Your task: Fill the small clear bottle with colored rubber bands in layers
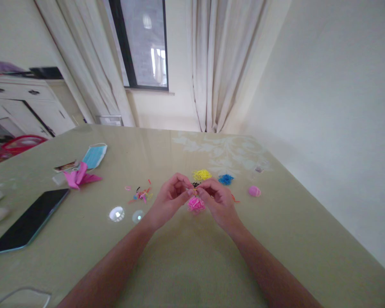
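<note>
My left hand (176, 192) and my right hand (216, 199) meet above the middle of the table, fingertips nearly touching. Both pinch something small and orange, too tiny to make out fully. Right below them is a pile of pink rubber bands (196, 205). Behind the fingertips, a black pile (196, 184) is partly hidden. Farther back lie yellow bands (202, 174) and blue bands (226, 179). A few orange bands (235, 199) peek out beside my right hand. Left of my left hand is a loose mix of coloured bands (142, 195).
A pink ball-like object (254, 191) sits on the right of the glossy table (186, 265). Leftward are a black-screened phone (30, 220), folded pink paper (80, 176), a blue face mask (95, 156) and a white cable (25, 289). A wall (333, 107) borders the right side.
</note>
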Available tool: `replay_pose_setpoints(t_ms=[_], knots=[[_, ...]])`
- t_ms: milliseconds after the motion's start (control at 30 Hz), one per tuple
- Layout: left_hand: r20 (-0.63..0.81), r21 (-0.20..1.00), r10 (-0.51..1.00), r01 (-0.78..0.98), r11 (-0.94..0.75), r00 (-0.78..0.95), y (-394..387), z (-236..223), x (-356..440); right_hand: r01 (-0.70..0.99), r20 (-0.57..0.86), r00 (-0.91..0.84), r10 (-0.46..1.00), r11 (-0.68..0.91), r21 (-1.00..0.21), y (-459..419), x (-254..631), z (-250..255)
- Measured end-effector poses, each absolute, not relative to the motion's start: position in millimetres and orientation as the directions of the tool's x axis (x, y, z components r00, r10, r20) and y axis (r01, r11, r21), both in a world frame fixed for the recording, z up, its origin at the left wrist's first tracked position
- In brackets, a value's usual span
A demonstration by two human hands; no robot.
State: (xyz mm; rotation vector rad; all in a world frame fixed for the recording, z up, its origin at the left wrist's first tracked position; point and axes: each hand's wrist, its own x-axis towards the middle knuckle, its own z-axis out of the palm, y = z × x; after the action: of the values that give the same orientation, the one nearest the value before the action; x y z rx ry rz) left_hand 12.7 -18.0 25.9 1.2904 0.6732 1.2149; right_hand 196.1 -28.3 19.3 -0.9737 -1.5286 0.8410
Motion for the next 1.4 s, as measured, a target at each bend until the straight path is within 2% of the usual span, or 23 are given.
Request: replay_pose_setpoints(t_ms=[300, 633, 833, 1033, 1233, 1400], knots=[[0.243, 0.947, 0.913, -0.285, -0.149, 0.327, -19.8, 26.1, 12.4, 0.106, 0.364, -0.107, 0.925, 0.374, -0.921, -27.2, 196.3, 18.4], [0.271, 0.951, 0.913, -0.234, -0.204, 0.305, -17.4, 25.7, 12.7, -0.184, 0.232, -0.126, 0.964, 0.207, -0.961, -26.7, 196.5, 22.0], [0.281, 0.952, 0.914, -0.206, -0.227, 0.292, -18.2, 21.9, 13.1, -0.297, 0.097, -0.223, 0.97, 0.027, -0.954, -27.6, 197.5, 22.4], [0.299, 0.95, 0.914, -0.181, -0.256, 0.274, -18.2, 19.2, 11.6, -0.36, 0.046, -0.383, 0.923, -0.103, -0.927, -29.4, 197.5, 25.4], [0.332, 0.94, 0.912, -0.16, -0.3, 0.24, -18.5, 19.4, 12.4, -0.404, 0.028, -0.392, 0.92, -0.145, -0.903, -31.7, 198.5, 30.1], [0.344, 0.934, 0.917, -0.174, -0.311, 0.204, -18.4, 19.0, 11.8, -0.38, 0.052, -0.336, 0.94, -0.085, -0.921, -31.4, 197.3, 30.1]])
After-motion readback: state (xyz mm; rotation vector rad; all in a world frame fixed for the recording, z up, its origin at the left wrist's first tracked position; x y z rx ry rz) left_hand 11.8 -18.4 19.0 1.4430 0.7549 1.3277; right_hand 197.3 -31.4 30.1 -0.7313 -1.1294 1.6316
